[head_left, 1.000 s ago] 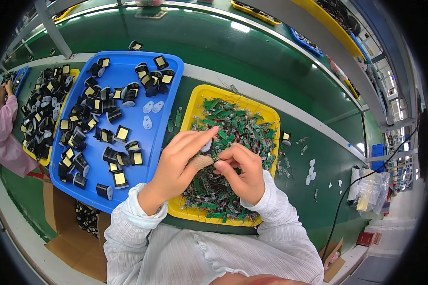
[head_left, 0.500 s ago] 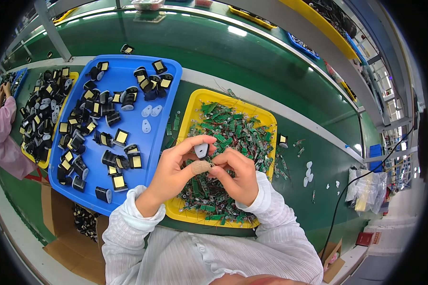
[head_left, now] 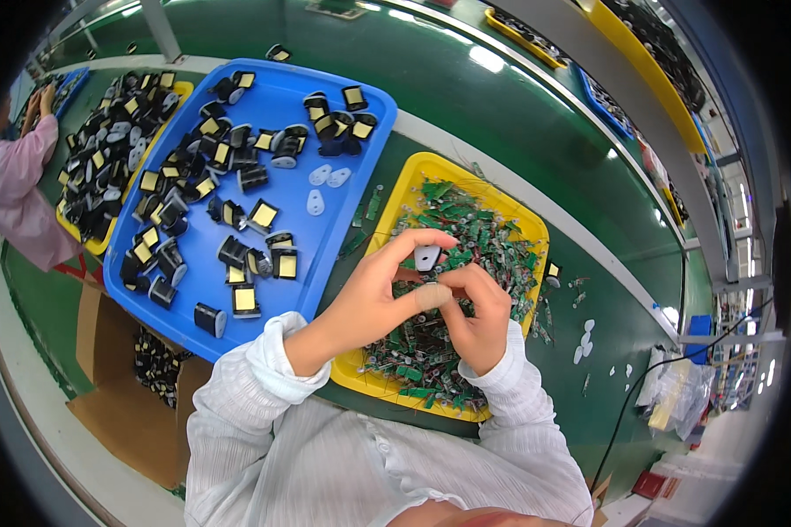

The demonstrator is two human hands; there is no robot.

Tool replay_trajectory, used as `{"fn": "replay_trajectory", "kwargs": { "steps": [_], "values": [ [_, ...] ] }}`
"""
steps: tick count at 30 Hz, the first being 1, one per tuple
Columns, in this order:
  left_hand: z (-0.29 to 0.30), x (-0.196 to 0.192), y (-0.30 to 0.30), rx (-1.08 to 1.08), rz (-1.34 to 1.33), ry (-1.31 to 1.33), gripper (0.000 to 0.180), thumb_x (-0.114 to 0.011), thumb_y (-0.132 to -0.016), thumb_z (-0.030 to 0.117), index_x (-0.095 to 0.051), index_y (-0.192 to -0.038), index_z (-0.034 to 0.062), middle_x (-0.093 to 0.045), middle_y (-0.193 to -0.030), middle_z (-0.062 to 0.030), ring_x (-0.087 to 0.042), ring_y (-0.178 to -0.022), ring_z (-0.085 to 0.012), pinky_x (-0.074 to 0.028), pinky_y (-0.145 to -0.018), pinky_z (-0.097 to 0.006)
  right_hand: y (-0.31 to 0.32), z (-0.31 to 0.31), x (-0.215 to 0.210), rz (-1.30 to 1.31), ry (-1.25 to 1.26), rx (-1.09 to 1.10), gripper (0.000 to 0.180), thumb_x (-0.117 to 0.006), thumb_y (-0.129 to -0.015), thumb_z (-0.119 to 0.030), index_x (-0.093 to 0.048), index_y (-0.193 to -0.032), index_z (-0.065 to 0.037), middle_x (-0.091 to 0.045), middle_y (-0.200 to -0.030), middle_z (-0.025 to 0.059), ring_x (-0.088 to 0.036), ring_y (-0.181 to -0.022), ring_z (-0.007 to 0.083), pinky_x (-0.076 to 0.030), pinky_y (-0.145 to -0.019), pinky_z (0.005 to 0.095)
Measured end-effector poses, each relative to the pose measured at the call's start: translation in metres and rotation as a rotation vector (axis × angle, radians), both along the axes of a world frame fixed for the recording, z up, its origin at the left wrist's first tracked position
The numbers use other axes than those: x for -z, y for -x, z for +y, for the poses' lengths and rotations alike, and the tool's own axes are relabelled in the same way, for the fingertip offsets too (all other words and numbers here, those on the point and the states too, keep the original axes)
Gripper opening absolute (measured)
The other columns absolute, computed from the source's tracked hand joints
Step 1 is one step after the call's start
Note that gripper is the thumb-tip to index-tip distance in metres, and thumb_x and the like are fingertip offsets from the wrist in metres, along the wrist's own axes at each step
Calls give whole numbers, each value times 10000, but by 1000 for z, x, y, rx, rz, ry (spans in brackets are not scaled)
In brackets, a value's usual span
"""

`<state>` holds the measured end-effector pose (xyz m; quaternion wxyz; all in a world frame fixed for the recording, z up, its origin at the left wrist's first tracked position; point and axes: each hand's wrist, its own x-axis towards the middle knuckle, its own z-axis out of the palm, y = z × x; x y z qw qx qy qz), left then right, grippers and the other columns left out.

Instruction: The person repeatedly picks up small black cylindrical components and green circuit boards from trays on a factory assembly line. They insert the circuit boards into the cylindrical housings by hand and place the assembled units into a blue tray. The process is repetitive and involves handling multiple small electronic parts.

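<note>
Both hands pinch a small part above the yellow tray.

The left hand (head_left: 373, 294) and right hand (head_left: 475, 312) hold a small white-and-grey plastic piece (head_left: 426, 257) at the fingertips, over the yellow plastic tray (head_left: 413, 176) of green circuit boards (head_left: 483, 237). A slipped grip could lose it among them. The brown cardboard box (head_left: 123, 404) sits near left.

both hands (head_left: 431, 299) pinch a small white part (head_left: 426, 257) over the yellow tray (head_left: 413, 171).
</note>
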<state>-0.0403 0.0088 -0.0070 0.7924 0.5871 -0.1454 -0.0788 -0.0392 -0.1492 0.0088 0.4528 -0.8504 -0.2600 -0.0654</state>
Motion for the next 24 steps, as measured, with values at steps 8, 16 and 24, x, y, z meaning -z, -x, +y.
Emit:
{"fn": "replay_trajectory", "kwargs": {
  "steps": [8, 16, 24],
  "values": [
    [6, 2, 0, -38, -35, 46, 386, -682, -709, 29, -524, -1060, 27, -557, -1026, -48, -536, -897, -109, -439, -788, -265, 3, 2, 3, 18, -19, -9, 127, -613, -695, 70, -581, -799, 5, -557, -724, 109, -558, -627, 225, -442, -571, 284],
    [33, 0, -14, -39, -357, -412, 703, -738, -671, 246, -404, -1250, 31, -446, -1257, -155, -400, -1184, -285, -323, -976, -370, 1, -4, -9, -2, 50, -18, 118, -634, -683, 41, -567, -776, 13, -555, -704, 106, -551, -616, 208, -437, -569, 277],
    [130, 50, -47, -958, -36, -1594, 391, -668, -708, 253, -551, -1048, 100, -512, -1017, -119, -449, -1000, -293, -409, -774, -440, -93, -30, -45, -177, 289, 66, 68, -614, -753, -46, -568, -785, -9, -569, -704, 84, -555, -627, 191, -430, -553, 279]
  ]
}}
